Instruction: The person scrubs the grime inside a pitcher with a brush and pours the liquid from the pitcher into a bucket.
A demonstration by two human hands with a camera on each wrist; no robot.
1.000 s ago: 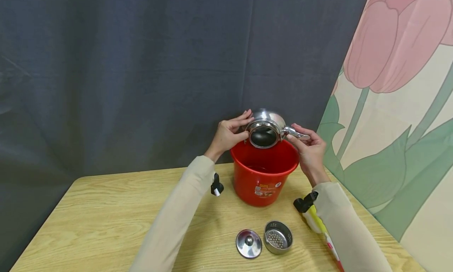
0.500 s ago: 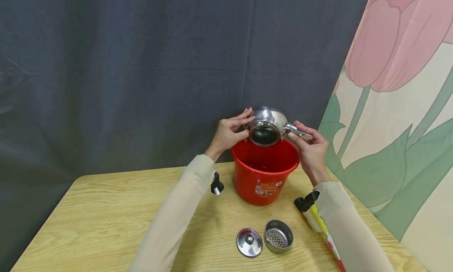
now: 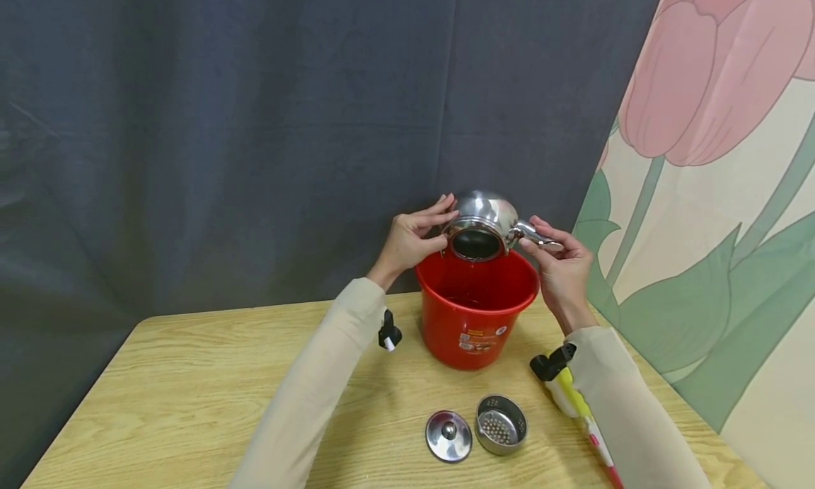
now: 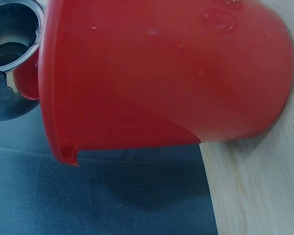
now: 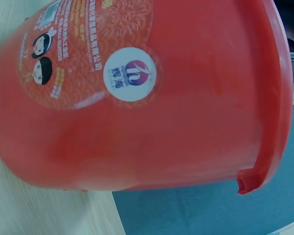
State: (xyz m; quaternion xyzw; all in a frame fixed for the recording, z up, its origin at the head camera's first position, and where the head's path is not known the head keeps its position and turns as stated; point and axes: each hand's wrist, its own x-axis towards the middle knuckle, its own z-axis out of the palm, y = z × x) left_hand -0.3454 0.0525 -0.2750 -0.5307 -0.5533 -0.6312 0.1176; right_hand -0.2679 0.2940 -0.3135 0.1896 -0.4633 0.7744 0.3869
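Over the red bucket (image 3: 467,337), a shiny steel teapot (image 3: 487,207) is tipped mouth-down toward me, its dark inside showing. My left hand (image 3: 410,245) grips the pot's left side, thumb by the rim and fingers along the body. With thumb and fingers, my right hand (image 3: 563,273) pinches the chrome arm on the pot's right, which looks like its spout. Part of the teapot (image 4: 12,49) also shows past the bucket (image 4: 152,78) in the left wrist view. In the right wrist view, the labelled bucket (image 5: 196,112) hides most of the pot.
A steel lid (image 3: 439,446) with a knob lies on the wooden table (image 3: 223,383), beside a perforated steel strainer cup (image 3: 503,443). Partly under my right forearm is a long yellow, white and red item (image 3: 576,397). A dark curtain (image 3: 255,156) hangs behind.
The teapot has risen slightly and tipped a little further, so its opening looks narrower. My right hand has shifted slightly up and right with it; bucket, lid and strainer cup stay put.
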